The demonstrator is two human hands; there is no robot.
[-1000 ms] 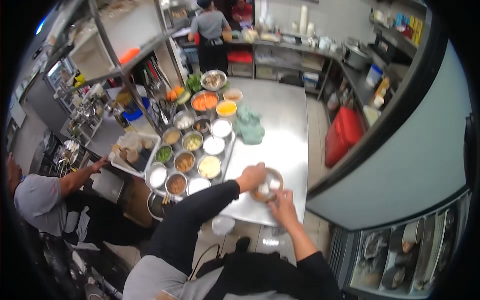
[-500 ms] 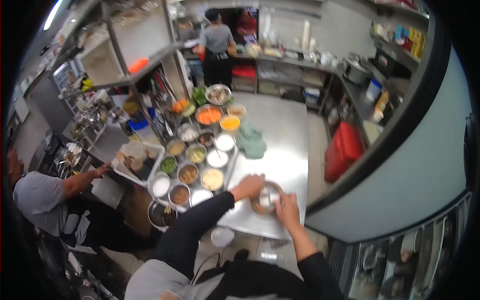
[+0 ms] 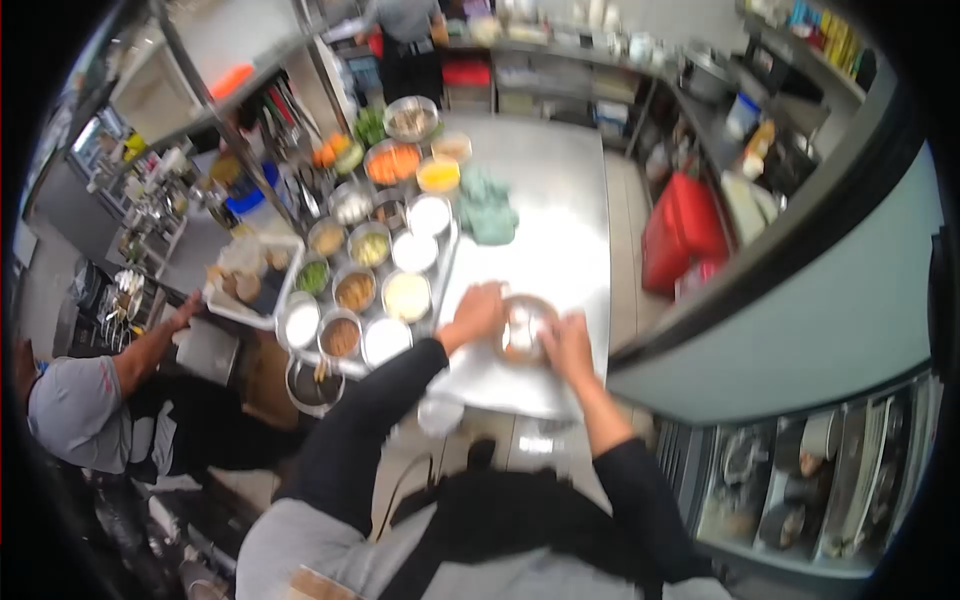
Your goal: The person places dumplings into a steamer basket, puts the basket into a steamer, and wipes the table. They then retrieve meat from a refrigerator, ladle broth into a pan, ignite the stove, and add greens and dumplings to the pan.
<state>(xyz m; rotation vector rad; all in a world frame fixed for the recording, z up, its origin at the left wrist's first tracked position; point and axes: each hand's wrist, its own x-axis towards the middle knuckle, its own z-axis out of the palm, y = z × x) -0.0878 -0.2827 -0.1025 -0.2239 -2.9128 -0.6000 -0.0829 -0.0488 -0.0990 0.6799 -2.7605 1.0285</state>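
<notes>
Left hand [image 3: 478, 312] cupped against the left rim of a small bowl [image 3: 522, 330], grip closed on that rim. Right hand [image 3: 566, 345] pressed to the right side, fingers curled over the edge or into the contents; blurred, so cannot tell whether that grip is shut on anything. Bowl sitting on the steel bench [image 3: 560, 230], near its front right corner, just right of a tray of small metal tins [image 3: 372, 290].

Probably light and rigid, with pale chunks inside that look soft; smooth wall likely slick on bare steel, so best held at two opposite points of the rim, or under the base with a palm. Contents loose, likely to spill if tipped.

Front edge of the bench close below both wrists, right edge just beyond the right hand, floor past it. Open steel stretching away behind the bowl, up to a green cloth [image 3: 487, 210] and larger bowls of orange and yellow food [image 3: 415, 167]. Another person's arm [image 3: 150, 345] reaching at far left, well apart.
</notes>
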